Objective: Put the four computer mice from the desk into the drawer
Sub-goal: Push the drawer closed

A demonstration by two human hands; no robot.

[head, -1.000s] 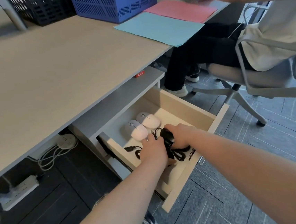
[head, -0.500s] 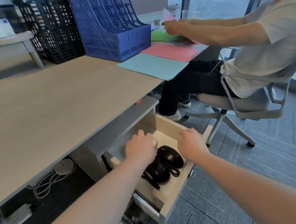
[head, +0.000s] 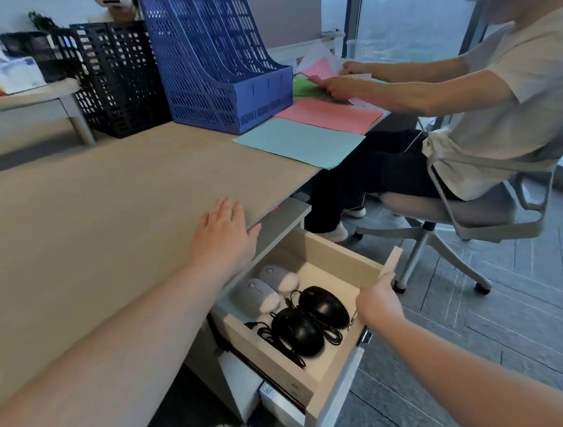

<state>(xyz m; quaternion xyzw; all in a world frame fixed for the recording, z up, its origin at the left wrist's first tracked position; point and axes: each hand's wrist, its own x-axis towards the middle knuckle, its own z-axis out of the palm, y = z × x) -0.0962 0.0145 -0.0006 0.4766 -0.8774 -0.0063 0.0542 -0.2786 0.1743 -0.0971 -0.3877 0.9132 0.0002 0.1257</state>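
The open drawer [head: 343, 259] holds all four mice: two white mice [head: 266, 288] at its 11 o'clock corner, two black corded mice [head: 309, 317] beside them. The drawer front is gripped by the right hand [head: 379, 302]. The left hand [head: 222, 234] is laid flat, fingers spread, on the desk [head: 84, 215].

left hand [head: 222, 234] flat, spread | right hand [head: 377, 298] apparently curled
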